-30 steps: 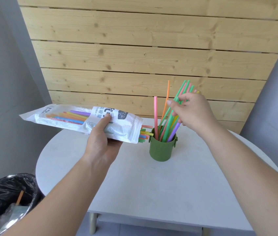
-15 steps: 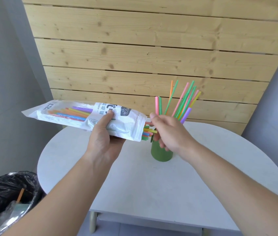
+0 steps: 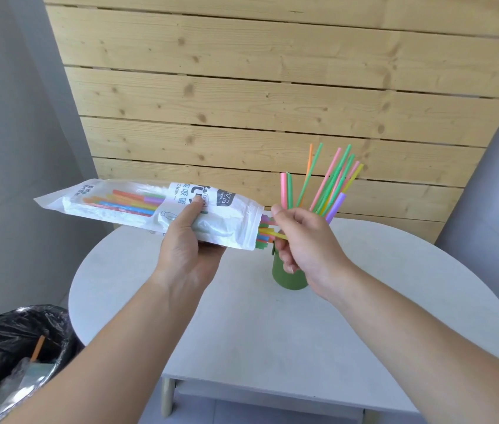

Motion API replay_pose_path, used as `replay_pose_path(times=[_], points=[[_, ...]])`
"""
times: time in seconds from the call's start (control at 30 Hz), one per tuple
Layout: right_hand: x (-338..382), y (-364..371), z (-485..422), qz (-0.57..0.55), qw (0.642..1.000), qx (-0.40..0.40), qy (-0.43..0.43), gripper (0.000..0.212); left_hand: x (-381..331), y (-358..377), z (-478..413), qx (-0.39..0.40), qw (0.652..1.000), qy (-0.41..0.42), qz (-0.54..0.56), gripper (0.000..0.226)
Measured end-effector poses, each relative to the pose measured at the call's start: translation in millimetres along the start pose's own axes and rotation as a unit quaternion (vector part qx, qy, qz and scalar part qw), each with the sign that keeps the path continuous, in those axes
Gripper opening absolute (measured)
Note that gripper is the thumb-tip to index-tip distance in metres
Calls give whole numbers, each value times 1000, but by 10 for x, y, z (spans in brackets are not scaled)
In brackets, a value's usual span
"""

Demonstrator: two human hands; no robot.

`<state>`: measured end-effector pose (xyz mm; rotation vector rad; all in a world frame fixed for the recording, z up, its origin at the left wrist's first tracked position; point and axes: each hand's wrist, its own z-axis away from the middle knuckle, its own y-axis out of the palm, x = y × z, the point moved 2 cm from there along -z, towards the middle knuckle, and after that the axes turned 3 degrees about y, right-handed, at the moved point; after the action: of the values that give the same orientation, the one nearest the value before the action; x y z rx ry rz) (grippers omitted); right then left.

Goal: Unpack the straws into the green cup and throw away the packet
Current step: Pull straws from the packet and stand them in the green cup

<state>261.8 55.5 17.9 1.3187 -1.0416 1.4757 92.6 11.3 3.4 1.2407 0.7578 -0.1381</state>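
My left hand (image 3: pixel 187 240) holds a white straw packet (image 3: pixel 138 206) level above the table, its open end pointing right. Coloured straw ends (image 3: pixel 265 235) stick out of that opening. My right hand (image 3: pixel 306 243) pinches those protruding straws, a yellow one between its fingers. Just behind and below my right hand stands the green cup (image 3: pixel 289 276), partly hidden by it. Several straws (image 3: pixel 330 182) in pink, green, orange, yellow and purple stand fanned out in the cup.
The cup stands on a round white table (image 3: pixel 272 325). A bin with a black liner (image 3: pixel 13 356) sits on the floor at the lower left, holding scraps. A wooden slat wall (image 3: pixel 257 87) rises behind the table.
My right hand left the straws standing in the cup and came down left to the packet's open end, where it now grips the protruding straws. The packet has stayed nearly still.
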Motion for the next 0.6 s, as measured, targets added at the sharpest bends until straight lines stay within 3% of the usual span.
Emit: replay_pose_path(times=[0.17,0.4,0.6], points=[[30,-44,-14,-32,999,-22,-27,16,-11,-1,1,-2,1000,7,3,11],[45,-99,24,-22,999,22,24,37,-44,6,21,7,1000,20,-9,15],[36,-93,39,-66,997,24,17,16,-39,29,35,2,1000,23,-14,18]])
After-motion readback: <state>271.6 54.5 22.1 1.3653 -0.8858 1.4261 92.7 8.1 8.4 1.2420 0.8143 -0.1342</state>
